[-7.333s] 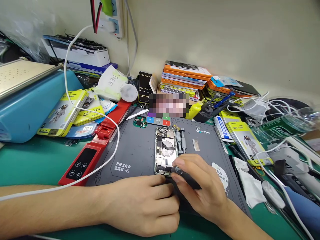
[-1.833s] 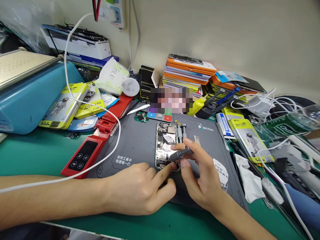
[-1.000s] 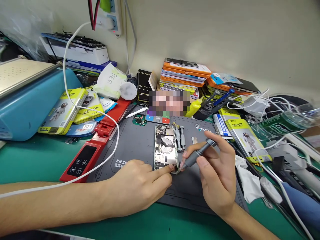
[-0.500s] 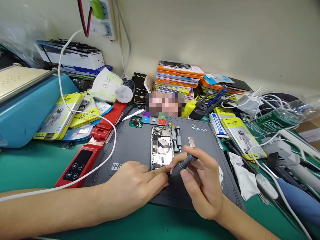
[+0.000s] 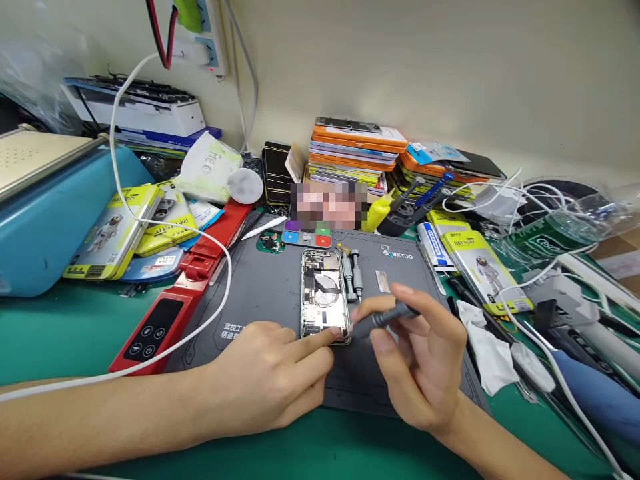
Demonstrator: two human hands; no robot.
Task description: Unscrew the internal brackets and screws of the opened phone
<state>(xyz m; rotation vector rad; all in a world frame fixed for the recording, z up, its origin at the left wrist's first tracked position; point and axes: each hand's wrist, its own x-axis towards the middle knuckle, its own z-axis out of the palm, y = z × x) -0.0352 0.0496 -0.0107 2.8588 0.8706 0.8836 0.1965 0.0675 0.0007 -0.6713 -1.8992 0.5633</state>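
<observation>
An opened phone (image 5: 326, 293) with its inner parts exposed lies on the grey work mat (image 5: 270, 280). My left hand (image 5: 280, 373) reaches in from the left, its index fingertip resting on the phone's lower end. The other fingers of that hand bend loosely, and its thumb is hidden. In my right hand (image 5: 425, 353), a grey screwdriver (image 5: 387, 317) is held between thumb and fingers, tilted, its lower part blurred beside the phone's bottom right corner. Two more screwdrivers (image 5: 357, 273) lie along the phone's right side.
A small metallic plate (image 5: 383, 281) and a coloured magnetic tray (image 5: 307, 235) lie on the mat. To the left stands a red device (image 5: 155, 327) with a white cable. Yellow battery boxes (image 5: 483, 267), a tool holder (image 5: 400, 220) and a plastic bottle (image 5: 555, 233) crowd the sides.
My right hand has moved to the right with the screwdriver, which now leans flatter and farther from the phone's corner. My left fingertip stays at the phone's lower end.
</observation>
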